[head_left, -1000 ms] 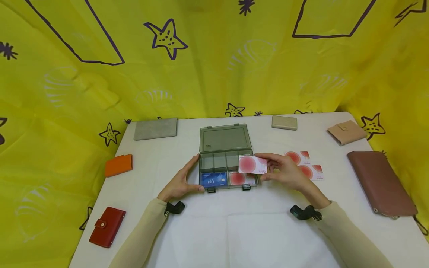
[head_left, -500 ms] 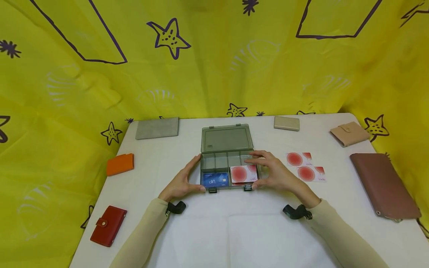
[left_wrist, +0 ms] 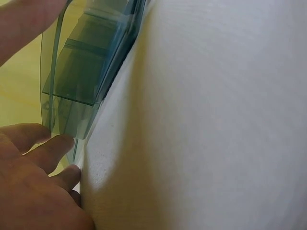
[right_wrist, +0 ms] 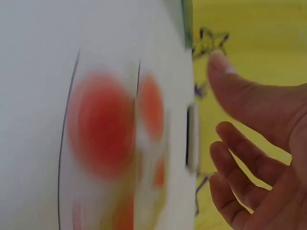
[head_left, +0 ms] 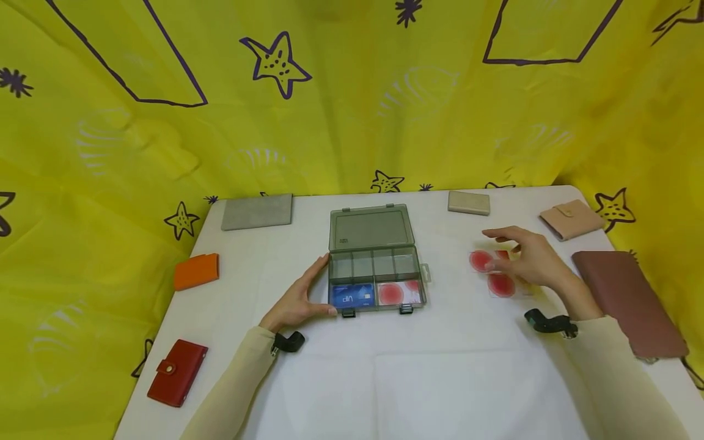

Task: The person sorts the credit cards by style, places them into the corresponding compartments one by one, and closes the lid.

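A grey-green see-through compartment box [head_left: 371, 228] lies on the white table with its lid folded back. Its front left compartment holds a blue VIP card [head_left: 353, 296]; the front right one holds a white card with red circles [head_left: 392, 293]. My left hand [head_left: 297, 299] rests against the box's left side, thumb by the front corner; the left wrist view shows its fingers touching the plastic box [left_wrist: 79, 72]. Over two similar cards on the table, the farther card [head_left: 480, 261] and the nearer card [head_left: 501, 285], my right hand [head_left: 533, 260] hovers with fingers spread, holding nothing.
A brown wallet [head_left: 627, 305], pink wallet [head_left: 571, 219] and beige card case [head_left: 469, 203] lie right and back. Leftward are a grey wallet [head_left: 256, 212], orange wallet [head_left: 196, 271] and red wallet [head_left: 177, 373]. A yellow curtain [head_left: 341, 128] hangs behind the table.
My right hand laid a red-circle card into the box's front right compartment, let go, and moved right over the two loose cards. My left hand stayed at the box.
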### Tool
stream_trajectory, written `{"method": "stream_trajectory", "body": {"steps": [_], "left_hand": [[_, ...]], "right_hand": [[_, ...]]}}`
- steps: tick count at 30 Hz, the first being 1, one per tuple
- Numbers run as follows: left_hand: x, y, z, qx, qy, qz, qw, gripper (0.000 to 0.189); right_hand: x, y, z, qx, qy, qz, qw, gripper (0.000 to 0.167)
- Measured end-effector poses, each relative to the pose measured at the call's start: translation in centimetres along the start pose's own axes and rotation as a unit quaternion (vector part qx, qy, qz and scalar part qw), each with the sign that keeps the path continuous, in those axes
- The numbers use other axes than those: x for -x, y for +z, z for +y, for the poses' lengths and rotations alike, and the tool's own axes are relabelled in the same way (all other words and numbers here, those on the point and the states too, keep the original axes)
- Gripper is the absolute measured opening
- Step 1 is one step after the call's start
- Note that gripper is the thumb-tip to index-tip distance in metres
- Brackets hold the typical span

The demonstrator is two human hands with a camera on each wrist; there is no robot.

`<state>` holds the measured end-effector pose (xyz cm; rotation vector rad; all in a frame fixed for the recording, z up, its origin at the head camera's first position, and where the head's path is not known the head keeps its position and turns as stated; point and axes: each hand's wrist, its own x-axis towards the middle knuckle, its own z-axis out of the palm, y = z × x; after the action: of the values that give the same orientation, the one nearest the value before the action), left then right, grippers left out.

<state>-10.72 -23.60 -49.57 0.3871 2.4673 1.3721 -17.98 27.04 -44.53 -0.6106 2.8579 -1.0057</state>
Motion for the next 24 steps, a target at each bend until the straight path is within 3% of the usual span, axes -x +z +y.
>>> {"method": "stream_trajectory", "body": {"steps": [3, 8, 14, 24], "left_hand": [[0.0, -0.1, -0.1, -0.005, 0.004, 0.003, 1.0, 0.12], [0.2, -0.1, -0.1, -0.001, 0.007, 0.007, 0.9999, 0.121], [0.5, 0.0, -0.1, -0.001, 0.006, 0.007, 1.0, 0.121], [0.2, -0.1, 0.1, -0.003, 0.008, 0.004, 1.0, 0.12]], "right_hand": [[0.2, -1.2, 2.1, 0.029, 0.026, -0.041, 0.9984, 0.062], [0.3, -1.1, 3.7, 0.048, 0.044, -0.089, 0.9939, 0.063], [0.4, -0.6, 3.8, 0.02, 0.084, -0.098, 0.9915, 0.051], [0.0, -1.1, 4.4, 0.02, 0.069, -0.115, 0.9908, 0.058]]}}
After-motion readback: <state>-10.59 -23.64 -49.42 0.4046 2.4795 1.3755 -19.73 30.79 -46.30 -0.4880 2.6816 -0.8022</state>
